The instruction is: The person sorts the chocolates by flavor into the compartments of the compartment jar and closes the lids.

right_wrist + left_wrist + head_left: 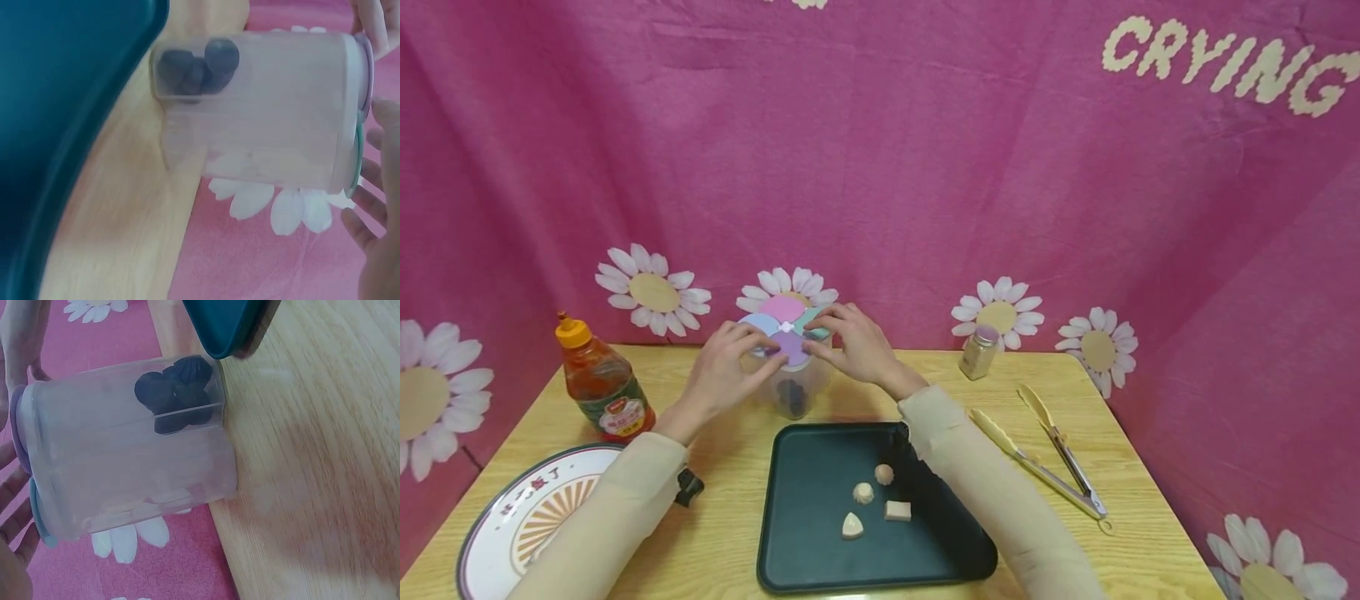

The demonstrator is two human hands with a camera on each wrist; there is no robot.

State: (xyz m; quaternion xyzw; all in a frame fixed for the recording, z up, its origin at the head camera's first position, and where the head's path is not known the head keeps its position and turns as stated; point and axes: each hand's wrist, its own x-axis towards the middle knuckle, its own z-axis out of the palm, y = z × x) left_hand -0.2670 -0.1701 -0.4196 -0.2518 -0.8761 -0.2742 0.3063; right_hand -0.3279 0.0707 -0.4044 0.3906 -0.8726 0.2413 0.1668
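A clear divided canister (793, 387) stands at the back of the table, its lid (786, 327) made of pink, blue, green and purple petal-shaped flaps. Several dark lumps (181, 390) lie at the bottom of one compartment. My left hand (726, 367) is at the lid's left side, fingertips by the blue and purple flaps. On the other side, my right hand (853, 343) has its thumb at the purple flap and its fingers by the green flap (356, 159). Fingers of both hands are spread and slightly bent along the lid's edge.
A dark tray (808, 550) in front holds several small pale shaped pieces (852, 526). Left are a sauce bottle (613, 387) and a patterned plate (497, 533). Two yellow-tipped tongs (1060, 450) and a small jar (978, 353) stand or lie right. Pink cloth hangs behind.
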